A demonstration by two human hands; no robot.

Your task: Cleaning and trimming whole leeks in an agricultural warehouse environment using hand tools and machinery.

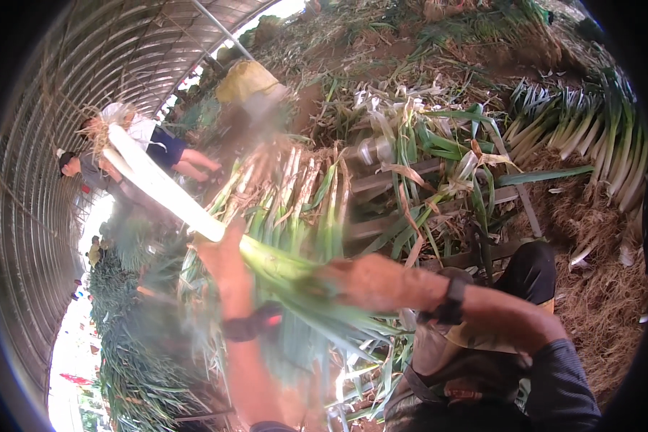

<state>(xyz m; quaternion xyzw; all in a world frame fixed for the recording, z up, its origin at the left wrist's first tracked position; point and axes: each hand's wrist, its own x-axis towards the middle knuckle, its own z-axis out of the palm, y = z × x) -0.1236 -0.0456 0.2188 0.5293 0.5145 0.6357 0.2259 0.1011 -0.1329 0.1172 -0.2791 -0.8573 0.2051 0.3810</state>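
My left hand is wrapped around the stalks of long green onions. Their white shafts point up and left, with two rooted ends showing. My right hand is closed at the green leaves of the same stalks; motion blurs its fingers. A dark band circles each wrist. Just beyond the held stalks lies a row of untrimmed green onions, with brown roots and dry skins on them.
Cleaned green onions lie in a row at right, above a heap of roots. Loose leaves cover a slatted wooden rack. A yellow sack stands behind. Two people are at left, near a large leafy pile.
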